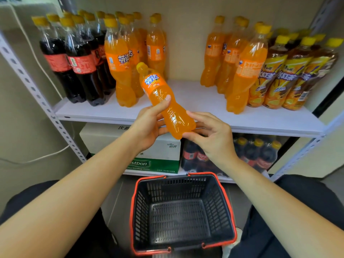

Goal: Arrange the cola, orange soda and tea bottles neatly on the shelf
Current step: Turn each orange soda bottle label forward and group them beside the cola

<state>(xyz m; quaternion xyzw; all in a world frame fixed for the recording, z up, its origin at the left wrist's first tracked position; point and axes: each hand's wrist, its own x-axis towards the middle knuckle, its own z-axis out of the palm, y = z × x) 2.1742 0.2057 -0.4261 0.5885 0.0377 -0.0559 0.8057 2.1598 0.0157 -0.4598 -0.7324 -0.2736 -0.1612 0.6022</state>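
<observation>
An orange soda bottle (pixel 163 101) with a yellow cap is tilted, cap up and to the left, in front of the white shelf (pixel 195 101). My left hand (pixel 149 125) grips its middle from below, thumb across the front. My right hand (pixel 210 133) pinches its base with thumb and fingers. On the shelf stand cola bottles (pixel 74 60) at the left, orange soda bottles (pixel 121 58) beside them, more orange soda bottles (pixel 234 58) right of a gap in the middle, and tea bottles (pixel 290 71) at the far right.
A black shopping basket (pixel 184 213) with red handles sits on the floor below my arms, with nothing in it. The lower shelf holds a white and green water carton (pixel 160 157) and packed cola bottles (pixel 256 153). Perforated metal uprights (pixel 37 90) frame the shelf.
</observation>
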